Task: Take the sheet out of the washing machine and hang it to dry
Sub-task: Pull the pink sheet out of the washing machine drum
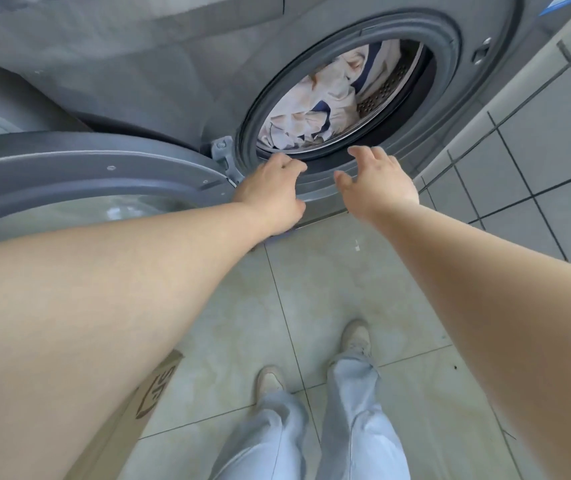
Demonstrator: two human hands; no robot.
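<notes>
Fingers of left hand loosely curled, holding nothing, at lower rim of drum opening. Right hand just beside, fingers spread apart, also empty. Both short of sheet, which lies bunched inside drum of washing machine, pale with dark blue patches. Door swung open at left, hinge close to left hand.

Risks, judged:
- wet bundle heavy; one-corner pull could snag on rubber seal
- trailing end may drop onto tiled floor, get dirty
- cardboard box near left foot, trip hazard when stepping back
</notes>
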